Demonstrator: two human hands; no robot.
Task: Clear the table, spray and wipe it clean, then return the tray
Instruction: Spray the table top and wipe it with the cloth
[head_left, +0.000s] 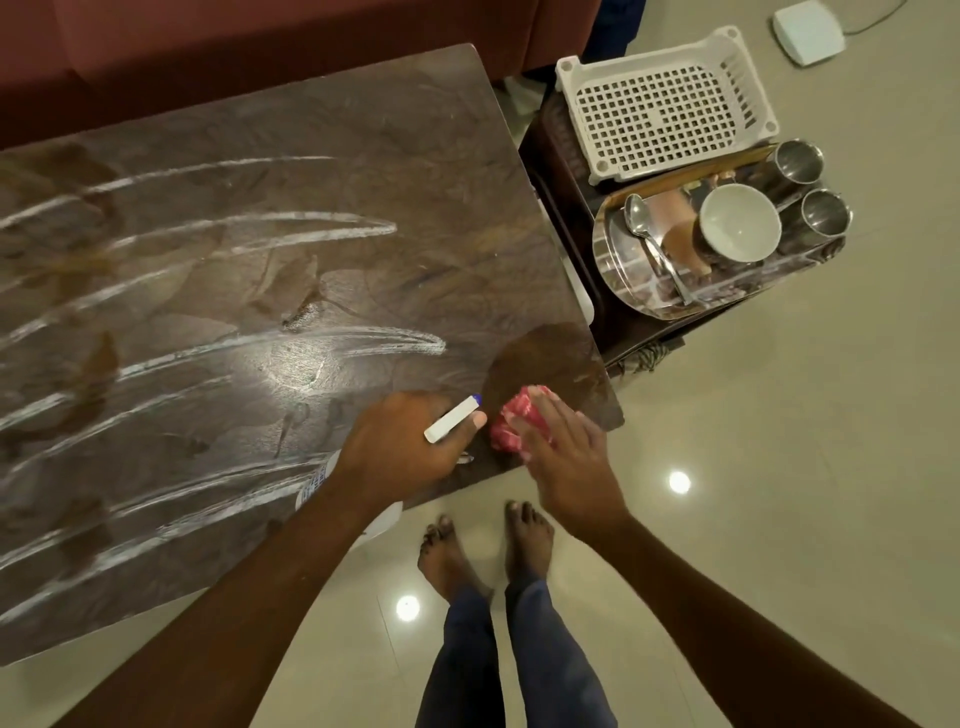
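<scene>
The dark wooden table (270, 270) carries several white streaks of sprayed cleaner across its top. My left hand (400, 447) grips a white spray bottle (453, 419) near the table's near right corner; most of the bottle is hidden under my hand and forearm. My right hand (566, 457) presses flat on a crumpled red cloth (514, 421) at that same corner. The steel tray (649, 291) rests on a low side stand to the right, holding a white bowl (737, 221), a spoon (652, 244) and two steel cups (823, 213).
A white perforated plastic basket (665, 104) sits behind the tray on the stand. A maroon sofa (260, 47) runs along the table's far side. A white box (808, 31) lies on the tiled floor far right. My bare feet (483, 551) stand by the table corner.
</scene>
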